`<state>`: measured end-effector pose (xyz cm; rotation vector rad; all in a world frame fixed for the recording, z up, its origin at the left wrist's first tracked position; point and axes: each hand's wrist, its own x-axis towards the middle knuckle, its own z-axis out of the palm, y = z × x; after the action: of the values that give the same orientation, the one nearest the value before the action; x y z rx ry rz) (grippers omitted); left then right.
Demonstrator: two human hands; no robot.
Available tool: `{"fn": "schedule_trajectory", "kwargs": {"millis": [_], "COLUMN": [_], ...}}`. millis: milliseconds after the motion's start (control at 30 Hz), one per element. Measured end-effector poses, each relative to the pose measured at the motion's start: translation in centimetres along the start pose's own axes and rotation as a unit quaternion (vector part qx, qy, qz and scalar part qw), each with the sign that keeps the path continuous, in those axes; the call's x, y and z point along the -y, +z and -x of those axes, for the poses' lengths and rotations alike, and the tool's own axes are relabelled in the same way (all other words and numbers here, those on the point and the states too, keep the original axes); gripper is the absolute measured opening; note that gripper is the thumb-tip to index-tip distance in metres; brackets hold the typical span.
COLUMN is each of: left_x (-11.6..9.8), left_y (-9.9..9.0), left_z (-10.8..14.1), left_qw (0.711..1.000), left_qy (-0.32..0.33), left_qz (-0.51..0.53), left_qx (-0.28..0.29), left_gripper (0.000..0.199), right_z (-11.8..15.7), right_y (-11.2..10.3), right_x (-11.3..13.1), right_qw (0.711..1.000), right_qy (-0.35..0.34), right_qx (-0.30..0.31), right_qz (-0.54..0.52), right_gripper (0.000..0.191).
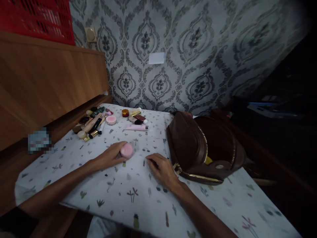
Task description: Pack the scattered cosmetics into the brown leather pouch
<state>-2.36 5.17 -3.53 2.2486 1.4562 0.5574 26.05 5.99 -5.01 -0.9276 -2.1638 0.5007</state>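
Note:
My left hand [112, 155] is closed around the side of a small round pink cosmetic container [127, 150] on the printed white table cover [119, 188]. To its right, my right hand [162, 168] rests with fingers loosely bent, a gap showing between thumb and forefinger and nothing visible in it. Just beyond that hand stands a brown bag [185, 142] with a gold zip, its top unzipped and something yellow [208, 160] inside. A pink tube [136, 127] lies ahead of both hands. Farther left is a similar round pink container [111, 120].
Several brushes, bottles and other cosmetics [94, 124] are heaped at the far left. An amber jar [125, 113] and small tubes [140, 118] lie near the wall. A wooden cabinet [49, 82] bounds the left, with a red basket [49, 19] on top. Patterned wallpaper [193, 66] closes the back.

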Motion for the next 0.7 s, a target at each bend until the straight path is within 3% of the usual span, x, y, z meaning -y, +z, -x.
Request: {"fn": "schedule_trajectory", "kwargs": {"millis": [200, 300, 400, 500, 700], "left_x": [-3.6, -5.8, -7.4, -7.9, -6.7], "left_y": [0.4, 1.0, 2.3, 3.8, 5.4], "left_z": [-1.5, -2.8, -4.0, -4.8, -4.7], "left_qw": [0.999, 0.996, 0.991, 0.991, 0.992], "left_qy": [0.012, 0.065, 0.127, 0.121, 0.102], "left_qz": [0.03, 0.042, 0.047, 0.059, 0.037], "left_qx": [0.02, 0.04, 0.02, -0.025, -0.065], "left_gripper": [0.051, 0.047, 0.046, 0.054, 0.073], "right_z": [0.3, 0.2, 0.0, -0.2, -0.4], "right_y": [0.0, -0.1, -0.2, -0.2, -0.1], "right_x": [0.3, 0.6, 0.3, -0.4, -0.2], "right_qw": [0.999, 0.995, 0.99, 0.972, 0.914], "right_qy": [0.026, 0.043, 0.071, 0.127, 0.193], "right_qx": [0.027, 0.034, 0.013, -0.019, -0.023], "right_qz": [-0.029, -0.077, -0.123, -0.197, -0.357], "right_gripper": [0.034, 0.053, 0.066, 0.062, 0.047]}}
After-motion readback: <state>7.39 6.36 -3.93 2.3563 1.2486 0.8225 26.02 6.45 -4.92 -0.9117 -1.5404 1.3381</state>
